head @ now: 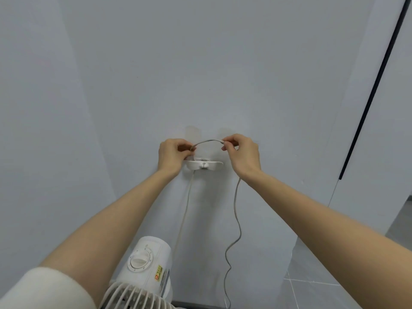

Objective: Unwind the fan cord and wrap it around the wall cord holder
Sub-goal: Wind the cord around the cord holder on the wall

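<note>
A white cord holder [204, 165] is fixed to the pale wall at the middle of the view. Just above it, a short arc of the grey fan cord [207, 141] spans between my two hands. My left hand [172, 156] pinches the arc's left end, close to the holder's left side. My right hand [242, 152] pinches the right end, above the holder's right tip. One strand of cord drops from under the left hand toward the white fan [146, 267] at the bottom. Another strand hangs wavy from the right hand down to the floor.
The pale wall [200, 74] fills most of the view. A dark vertical strip [374, 85] runs down the right side beside a white panel. Grey floor tiles [312, 291] show at lower right. The fan's grille is at the bottom edge, below its dial.
</note>
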